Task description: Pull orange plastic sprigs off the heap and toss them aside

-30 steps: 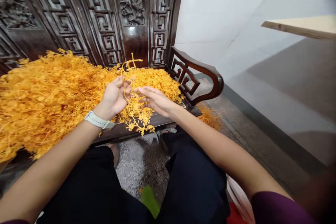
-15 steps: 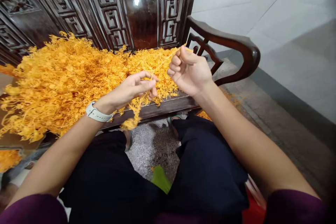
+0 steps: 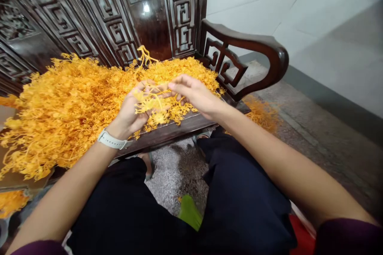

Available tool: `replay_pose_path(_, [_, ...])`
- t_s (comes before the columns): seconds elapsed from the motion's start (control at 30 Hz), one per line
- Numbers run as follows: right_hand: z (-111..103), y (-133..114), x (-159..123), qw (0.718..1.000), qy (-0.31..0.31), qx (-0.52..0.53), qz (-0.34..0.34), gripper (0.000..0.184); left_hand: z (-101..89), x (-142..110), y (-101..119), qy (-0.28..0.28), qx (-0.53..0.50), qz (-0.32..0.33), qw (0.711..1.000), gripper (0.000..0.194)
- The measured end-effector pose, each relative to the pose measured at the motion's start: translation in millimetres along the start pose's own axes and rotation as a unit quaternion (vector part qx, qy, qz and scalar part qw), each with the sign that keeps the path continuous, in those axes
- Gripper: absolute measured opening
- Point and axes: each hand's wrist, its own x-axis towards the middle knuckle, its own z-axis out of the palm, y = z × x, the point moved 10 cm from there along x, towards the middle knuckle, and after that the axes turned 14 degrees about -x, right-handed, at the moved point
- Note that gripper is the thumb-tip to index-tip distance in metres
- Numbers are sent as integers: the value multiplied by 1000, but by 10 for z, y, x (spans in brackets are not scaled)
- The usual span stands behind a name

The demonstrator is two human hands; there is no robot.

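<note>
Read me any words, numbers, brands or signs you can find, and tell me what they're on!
There are none that I can read.
The pale wristband by the left hand shows little holes, but no readable letters.
The dark wooden bench back has carved shapes, but no writing I can make out.
The yellow strands show no label.
</note>
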Motion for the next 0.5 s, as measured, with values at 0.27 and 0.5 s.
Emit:
replay_pose_path(0.27, [388,-82,-14,993,-97,-20,-71,20,160,103,36,-73,-2,33,997,27])
replay_pose_path(0.5, [459,-3,-112,990,-144,14,8,27,274,58,130,-38,-17,100,994,30])
